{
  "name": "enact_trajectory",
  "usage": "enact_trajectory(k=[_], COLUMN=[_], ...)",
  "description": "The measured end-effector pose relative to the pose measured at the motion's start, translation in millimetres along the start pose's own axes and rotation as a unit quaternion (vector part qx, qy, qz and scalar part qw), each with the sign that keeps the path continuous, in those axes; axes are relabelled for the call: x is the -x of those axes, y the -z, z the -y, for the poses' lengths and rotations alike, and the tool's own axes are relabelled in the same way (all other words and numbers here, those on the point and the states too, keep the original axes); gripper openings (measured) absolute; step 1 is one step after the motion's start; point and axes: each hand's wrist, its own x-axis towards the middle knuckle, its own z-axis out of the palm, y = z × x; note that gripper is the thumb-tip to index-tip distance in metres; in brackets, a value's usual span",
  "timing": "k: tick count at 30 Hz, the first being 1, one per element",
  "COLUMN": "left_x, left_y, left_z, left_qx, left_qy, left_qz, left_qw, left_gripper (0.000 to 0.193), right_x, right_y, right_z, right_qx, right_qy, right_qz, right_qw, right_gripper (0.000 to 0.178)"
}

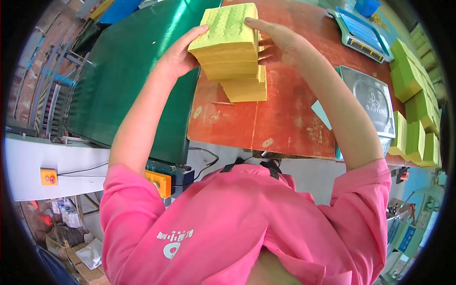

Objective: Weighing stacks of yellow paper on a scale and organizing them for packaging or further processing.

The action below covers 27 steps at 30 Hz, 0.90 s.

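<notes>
A thick stack of yellow paper (227, 56), its top embossed with rows of round marks, is gripped between my two hands at the far edge of the view. My left hand (176, 53) presses the left side, thumb on the top edge. On the opposite side, my right hand (281, 43) has its thumb on top and its fingers along the side. Beneath it, a lower yellow stack (247, 90) rests on the red table (285, 118). Whether the two stacks touch, I cannot tell.
A green conveyor belt (128, 85) runs along the table's left. To the right are a blue-topped scale (363, 35), a box with a clear lid (368, 99) and several yellow paper stacks (415, 128). Orange switch boxes (159, 184) sit below the belt.
</notes>
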Motion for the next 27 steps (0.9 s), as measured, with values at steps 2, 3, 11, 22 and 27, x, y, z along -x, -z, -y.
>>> enact_trajectory(k=[2, 3, 11, 22, 27], left_x=[-3.6, -5.7, -17.6, -19.9, -12.6], left_y=[4.6, 7.4, 10.4, 11.7, 3.1], left_z=[0.8, 1.8, 12.1, 14.9, 11.1], left_qx=[-0.001, 0.0, 0.005, -0.059, -0.097], left_qy=[-0.008, -0.007, -0.028, -0.03, -0.022], left_qz=[0.025, 0.025, 0.049, 0.039, 0.018], left_qw=[1.0, 1.0, 0.998, 0.997, 0.995], left_gripper=[0.061, 0.061, 0.061, 0.067, 0.069], right_x=[1.7, 1.4, -30.1, -15.7, -15.1], right_y=[-3.3, -3.8, 12.8, 7.1, 14.5], right_z=[1.9, 2.0, -20.1, -26.9, -31.1], right_qx=[0.006, 0.01, -0.013, -0.031, -0.029], right_qy=[-0.001, 0.002, 0.001, 0.042, 0.033], right_qz=[-0.016, -0.013, -0.018, -0.027, -0.018], right_qw=[1.0, 1.0, 1.0, 0.998, 0.999], right_gripper=[0.084, 0.084, 0.082, 0.076, 0.076])
